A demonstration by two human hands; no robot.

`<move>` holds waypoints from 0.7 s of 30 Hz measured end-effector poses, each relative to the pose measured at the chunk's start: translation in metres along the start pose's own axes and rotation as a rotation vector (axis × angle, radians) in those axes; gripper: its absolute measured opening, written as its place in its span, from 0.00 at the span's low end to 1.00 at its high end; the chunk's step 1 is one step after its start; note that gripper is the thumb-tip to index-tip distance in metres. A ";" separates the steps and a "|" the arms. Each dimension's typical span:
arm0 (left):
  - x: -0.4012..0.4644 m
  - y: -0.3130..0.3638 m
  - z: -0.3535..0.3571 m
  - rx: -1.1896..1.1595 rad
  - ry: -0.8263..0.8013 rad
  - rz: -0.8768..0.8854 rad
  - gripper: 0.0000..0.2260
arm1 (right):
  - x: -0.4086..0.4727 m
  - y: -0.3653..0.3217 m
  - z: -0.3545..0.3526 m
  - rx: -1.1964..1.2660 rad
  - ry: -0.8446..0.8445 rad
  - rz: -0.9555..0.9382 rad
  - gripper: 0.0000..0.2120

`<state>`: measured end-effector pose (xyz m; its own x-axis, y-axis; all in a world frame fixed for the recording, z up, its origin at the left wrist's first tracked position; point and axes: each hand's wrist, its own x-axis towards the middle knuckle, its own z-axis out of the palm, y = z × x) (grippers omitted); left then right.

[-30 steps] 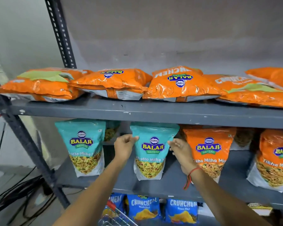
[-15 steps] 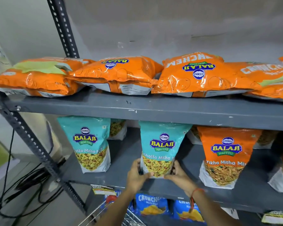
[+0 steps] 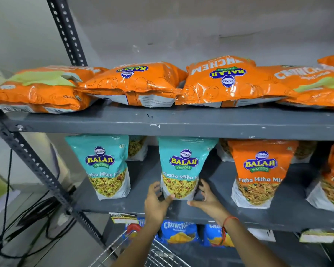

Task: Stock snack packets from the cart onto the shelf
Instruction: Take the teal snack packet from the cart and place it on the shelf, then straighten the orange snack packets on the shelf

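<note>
A teal Khatta Mitha Mix packet (image 3: 182, 166) stands upright on the middle shelf (image 3: 143, 203). My left hand (image 3: 155, 203) cups its lower left corner, thumb touching the base. My right hand (image 3: 207, 199) rests at its lower right corner, fingers against the side. Both hands touch the packet's bottom with loose, spread fingers. The wire cart (image 3: 156, 253) with a red handle cap shows at the bottom edge, under my arms.
Another teal packet (image 3: 104, 166) stands to the left, orange Tikha Mitha Mix packets (image 3: 258, 170) to the right. Orange chip bags (image 3: 135, 83) lie flat on the top shelf (image 3: 181, 124). Blue Crunchex bags (image 3: 178, 232) sit below. Black cables (image 3: 27, 218) trail on the floor at left.
My hands slid from the packet's top corners down to its bottom corners. The packet now stands a little further back on the shelf. The camera came closer and shifted right.
</note>
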<state>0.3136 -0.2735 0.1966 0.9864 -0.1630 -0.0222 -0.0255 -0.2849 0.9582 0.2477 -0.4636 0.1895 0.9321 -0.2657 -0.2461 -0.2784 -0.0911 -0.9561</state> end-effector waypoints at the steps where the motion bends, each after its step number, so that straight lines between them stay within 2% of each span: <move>1: -0.008 0.003 0.000 0.029 0.040 0.022 0.21 | -0.010 -0.001 -0.003 -0.006 0.020 0.010 0.49; 3: -0.023 0.012 0.002 0.084 0.065 0.068 0.14 | -0.033 -0.001 -0.012 0.006 0.068 0.010 0.48; 5: -0.037 0.024 0.008 0.096 0.024 0.100 0.11 | -0.058 0.000 -0.022 0.028 0.131 -0.004 0.44; 9: -0.063 0.053 0.036 0.064 -0.124 0.158 0.12 | -0.107 -0.002 -0.048 0.084 0.306 -0.058 0.32; 11: -0.070 0.065 0.057 0.013 -0.193 0.167 0.12 | -0.125 -0.002 -0.066 0.047 0.387 -0.061 0.31; 16: -0.092 0.065 0.114 -0.036 -0.396 0.033 0.20 | -0.145 0.013 -0.116 -0.048 0.499 -0.041 0.31; 21: -0.091 0.059 0.162 -0.036 -0.429 -0.098 0.29 | -0.124 0.034 -0.170 -0.056 0.508 0.024 0.32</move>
<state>0.1965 -0.4283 0.2091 0.8269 -0.5165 -0.2223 0.0776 -0.2867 0.9549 0.0831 -0.5964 0.2143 0.6989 -0.7002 -0.1458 -0.3229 -0.1271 -0.9378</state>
